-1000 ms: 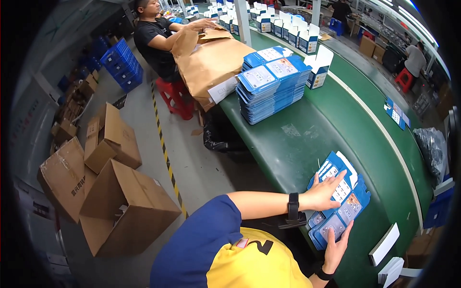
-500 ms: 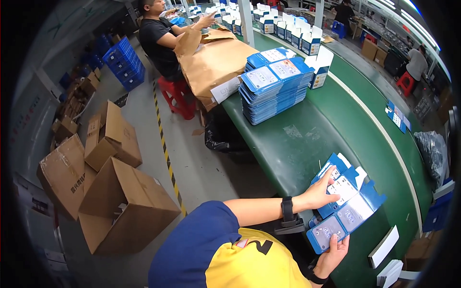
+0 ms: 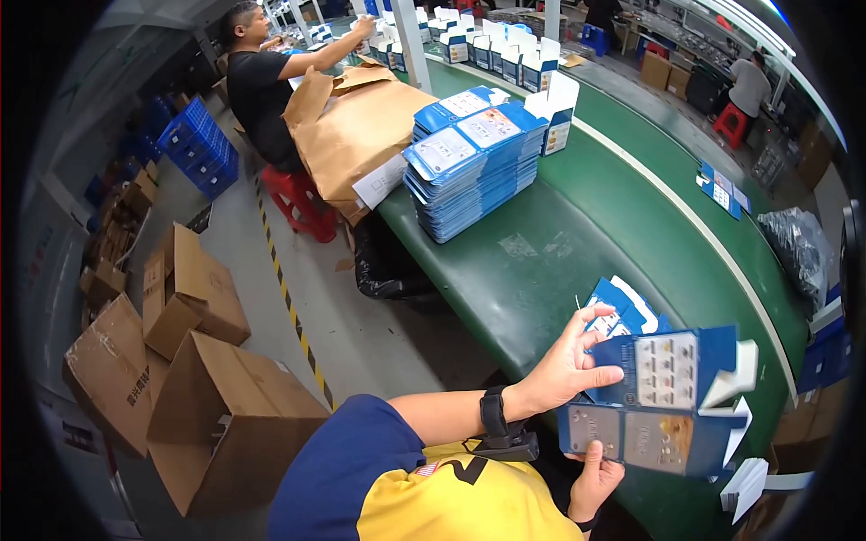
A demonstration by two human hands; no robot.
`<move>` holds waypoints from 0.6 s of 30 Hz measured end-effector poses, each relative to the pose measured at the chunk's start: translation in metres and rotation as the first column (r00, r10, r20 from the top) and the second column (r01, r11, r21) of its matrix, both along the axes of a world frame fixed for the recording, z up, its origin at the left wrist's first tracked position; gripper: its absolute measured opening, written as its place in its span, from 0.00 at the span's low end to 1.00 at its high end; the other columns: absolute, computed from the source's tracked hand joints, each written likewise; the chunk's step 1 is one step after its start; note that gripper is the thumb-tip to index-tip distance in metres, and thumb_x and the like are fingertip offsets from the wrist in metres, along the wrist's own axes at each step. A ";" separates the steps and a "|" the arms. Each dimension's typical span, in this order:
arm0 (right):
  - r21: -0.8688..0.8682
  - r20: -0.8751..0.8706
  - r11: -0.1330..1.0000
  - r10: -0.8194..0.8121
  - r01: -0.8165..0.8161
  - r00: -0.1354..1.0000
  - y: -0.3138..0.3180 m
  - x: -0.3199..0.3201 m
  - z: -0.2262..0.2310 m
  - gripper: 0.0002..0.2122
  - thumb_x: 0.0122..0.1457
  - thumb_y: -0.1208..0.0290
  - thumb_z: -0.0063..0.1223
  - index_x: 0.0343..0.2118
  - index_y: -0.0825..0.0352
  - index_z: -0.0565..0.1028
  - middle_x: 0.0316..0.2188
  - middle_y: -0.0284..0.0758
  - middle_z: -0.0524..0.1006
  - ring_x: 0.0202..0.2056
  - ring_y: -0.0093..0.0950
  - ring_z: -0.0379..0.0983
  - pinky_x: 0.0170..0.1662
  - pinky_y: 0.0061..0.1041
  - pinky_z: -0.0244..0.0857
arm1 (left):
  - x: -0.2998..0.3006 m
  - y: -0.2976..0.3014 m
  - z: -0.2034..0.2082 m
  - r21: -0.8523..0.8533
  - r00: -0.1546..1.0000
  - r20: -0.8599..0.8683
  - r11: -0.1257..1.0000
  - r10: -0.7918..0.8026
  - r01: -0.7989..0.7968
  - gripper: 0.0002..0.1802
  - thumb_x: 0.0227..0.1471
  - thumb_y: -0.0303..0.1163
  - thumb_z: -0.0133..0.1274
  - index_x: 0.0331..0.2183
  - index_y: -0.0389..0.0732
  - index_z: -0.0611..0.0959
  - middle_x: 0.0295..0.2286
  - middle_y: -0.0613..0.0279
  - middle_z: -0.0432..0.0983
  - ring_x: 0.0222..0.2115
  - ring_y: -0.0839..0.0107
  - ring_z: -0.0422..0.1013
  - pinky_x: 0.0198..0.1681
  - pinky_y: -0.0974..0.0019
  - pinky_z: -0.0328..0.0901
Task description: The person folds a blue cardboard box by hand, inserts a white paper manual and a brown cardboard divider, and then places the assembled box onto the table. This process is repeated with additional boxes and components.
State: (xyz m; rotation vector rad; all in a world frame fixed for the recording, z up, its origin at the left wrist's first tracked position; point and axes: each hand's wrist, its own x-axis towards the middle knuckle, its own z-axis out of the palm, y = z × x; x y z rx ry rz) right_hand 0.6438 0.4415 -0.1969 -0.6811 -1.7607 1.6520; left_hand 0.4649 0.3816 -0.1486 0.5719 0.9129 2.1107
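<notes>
A flat blue carton blank [image 3: 665,371] with printed panels and white flaps is tilted up off the table before me. My right hand [image 3: 595,478] pinches its lower left panel, thumb on top and fingers underneath. At its upper left edge my left hand [image 3: 573,361] is closed, with the thumb laid over the printed side. Just beyond the left fingers, partly covered by the held blank, lies another blue carton blank [image 3: 604,302] on the green table [image 3: 541,298]. Whether the left fingertips also touch that one I cannot tell.
A tall stack of blue blanks [image 3: 474,180] stands farther along the table, beside a brown paper wrapping [image 3: 361,126]. Folded white-and-blue boxes [image 3: 557,113] line the far side. White inserts [image 3: 744,487] lie at lower right. Open cardboard cartons [image 3: 234,433] stand on the floor left. A co-worker [image 3: 262,90] sits beyond.
The blank in my hands has been lifted and turned, and its flaps now point right. Another blank shows behind it. The whole view has shifted slightly; the co-worker's arm is raised higher.
</notes>
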 end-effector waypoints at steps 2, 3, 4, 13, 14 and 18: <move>-0.149 -0.115 0.987 -0.076 0.058 0.990 0.002 -0.002 0.004 0.10 0.60 0.71 0.49 0.31 0.76 0.74 0.28 0.36 0.76 0.28 0.22 0.73 0.28 0.22 0.72 | 0.003 0.002 -0.005 -0.067 0.985 0.017 0.982 -0.173 0.174 0.42 0.44 0.27 0.61 0.57 0.39 0.56 0.45 0.60 0.63 0.38 0.74 0.69 0.42 0.71 0.65; -0.142 -0.116 0.987 -0.088 0.071 0.989 0.003 -0.003 0.007 0.10 0.60 0.71 0.49 0.31 0.76 0.74 0.28 0.36 0.76 0.28 0.22 0.73 0.28 0.22 0.72 | 0.009 0.000 -0.005 -0.106 0.963 -0.040 0.960 -0.265 0.260 0.37 0.45 0.28 0.61 0.55 0.36 0.62 0.41 0.62 0.66 0.38 0.75 0.69 0.44 0.71 0.64; -0.084 -0.110 0.996 -0.031 0.022 0.994 0.002 -0.005 0.013 0.10 0.60 0.71 0.49 0.32 0.76 0.74 0.29 0.36 0.76 0.28 0.22 0.73 0.28 0.23 0.72 | 0.008 -0.003 -0.005 -0.182 0.909 -0.144 0.914 -0.391 0.364 0.29 0.45 0.29 0.61 0.48 0.34 0.69 0.36 0.64 0.70 0.35 0.78 0.69 0.42 0.72 0.64; 0.167 0.077 0.896 -0.428 0.411 0.901 0.029 0.035 0.014 0.10 0.61 0.74 0.46 0.40 0.75 0.73 0.26 0.36 0.76 0.26 0.20 0.72 0.33 0.18 0.68 | -0.059 -0.036 0.020 0.228 0.024 -0.852 0.412 0.523 -0.882 0.11 0.52 0.30 0.55 0.23 0.32 0.82 0.15 0.53 0.72 0.13 0.65 0.66 0.19 0.67 0.60; 0.268 0.076 0.824 -0.535 0.500 0.841 0.044 0.058 0.000 0.10 0.61 0.73 0.45 0.40 0.74 0.73 0.26 0.36 0.76 0.26 0.20 0.72 0.33 0.18 0.68 | -0.077 -0.048 0.028 0.225 -0.172 -0.951 0.197 0.256 -0.954 0.14 0.52 0.30 0.54 0.20 0.32 0.81 0.12 0.49 0.68 0.11 0.62 0.64 0.16 0.64 0.58; 0.208 0.078 0.640 -0.765 0.740 0.639 0.063 0.086 -0.010 0.08 0.57 0.73 0.48 0.31 0.70 0.78 0.28 0.41 0.78 0.27 0.37 0.74 0.34 0.29 0.69 | -0.149 -0.092 0.077 0.598 -0.583 -0.729 -0.080 0.357 -0.797 0.18 0.53 0.32 0.52 0.17 0.30 0.76 0.15 0.43 0.70 0.14 0.48 0.64 0.19 0.57 0.58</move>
